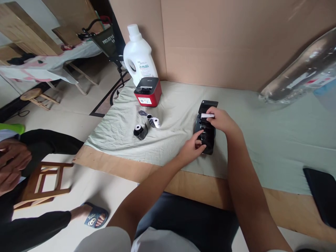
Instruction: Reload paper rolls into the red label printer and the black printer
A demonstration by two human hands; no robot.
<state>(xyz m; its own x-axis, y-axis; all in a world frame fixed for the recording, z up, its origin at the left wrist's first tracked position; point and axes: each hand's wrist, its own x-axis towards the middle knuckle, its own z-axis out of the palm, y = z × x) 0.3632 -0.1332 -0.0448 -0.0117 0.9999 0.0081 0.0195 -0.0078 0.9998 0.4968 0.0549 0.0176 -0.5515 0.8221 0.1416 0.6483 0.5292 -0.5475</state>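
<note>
A small black receipt printer [208, 138] lies on the cloth in front of me, its lid [208, 106] swung up at the far end. My right hand [222, 119] pinches a small white paper roll [207, 115] just over the far part of the printer, by the lid. Whether the roll touches the printer, I cannot tell. My left hand [193, 148] holds the printer's near left side, thumb and index finger apart on top. To the left lie a white paper roll [156, 122] with torn dark wrapping [151, 120] and another roll in black wrapping [141, 132].
A red and black box-shaped device [148, 92] stands before a white detergent bottle [140, 52]. Cardboard [210, 42] walls off the back. A plastic-wrapped brown object [301, 70] leans at the right, above a black object [320, 196]. A seated person's hands [13, 164] show at the left.
</note>
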